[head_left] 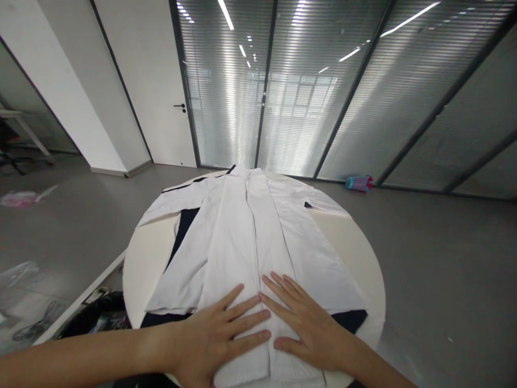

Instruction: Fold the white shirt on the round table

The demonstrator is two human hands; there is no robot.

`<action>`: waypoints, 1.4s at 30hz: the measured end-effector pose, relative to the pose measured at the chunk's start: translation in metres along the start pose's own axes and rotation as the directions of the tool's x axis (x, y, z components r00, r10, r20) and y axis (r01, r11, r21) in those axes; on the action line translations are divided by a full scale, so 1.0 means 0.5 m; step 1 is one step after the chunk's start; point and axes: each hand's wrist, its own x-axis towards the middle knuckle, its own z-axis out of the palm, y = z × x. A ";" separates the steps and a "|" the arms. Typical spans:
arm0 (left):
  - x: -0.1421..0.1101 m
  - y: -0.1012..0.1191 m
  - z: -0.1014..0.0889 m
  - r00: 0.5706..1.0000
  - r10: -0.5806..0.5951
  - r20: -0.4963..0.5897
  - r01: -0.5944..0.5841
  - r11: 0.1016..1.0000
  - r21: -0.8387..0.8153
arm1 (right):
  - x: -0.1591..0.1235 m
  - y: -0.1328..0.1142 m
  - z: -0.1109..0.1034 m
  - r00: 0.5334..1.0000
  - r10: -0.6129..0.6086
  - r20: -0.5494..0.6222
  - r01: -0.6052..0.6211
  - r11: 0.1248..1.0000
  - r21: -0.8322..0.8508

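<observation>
White garment [232, 242] lies on table [365, 264]; 1 bundle [358, 184] sits by glass wall [297, 118].

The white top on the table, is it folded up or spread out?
Spread out: the white top lies flat across the round table, with its sleeves reaching out to either side.

The left hand [220, 334] and right hand [309, 328] mask part of a white garment [238, 242] toward the near edge of the tabletop [371, 269], which cloth and arms partly conceal. Most of a dark cloth [351, 320] lies hidden beneath. The left forearm [92, 353] is cropped at left, the right forearm [363, 361] at bottom. Beyond the tabletop's left edge, dim contents defy identification; what appears to be a chair [5, 132] is cut off.
</observation>
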 end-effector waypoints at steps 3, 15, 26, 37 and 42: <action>-0.004 0.006 -0.010 1.000 -0.009 0.015 0.010 0.999 -0.042 | 0.001 -0.003 -0.016 1.000 -0.023 -0.013 0.023 1.000 -0.005; -0.059 0.007 -0.060 0.996 -0.045 -0.073 0.041 0.998 -0.056 | -0.057 0.015 -0.057 0.992 -0.045 -0.120 0.033 0.994 -0.100; -0.137 0.005 -0.037 0.962 -0.213 -0.173 0.240 0.958 0.154 | -0.089 0.015 -0.036 0.965 -0.104 -0.239 0.052 0.975 -0.214; -0.126 -0.011 -0.031 0.969 -0.180 -0.171 0.200 0.974 0.108 | -0.079 0.021 -0.043 0.972 -0.092 -0.216 0.064 0.989 -0.134; -0.107 -0.044 -0.108 0.896 -0.415 -0.157 0.362 0.888 -0.283 | -0.033 0.046 -0.101 0.965 0.122 -0.231 -0.054 0.958 0.281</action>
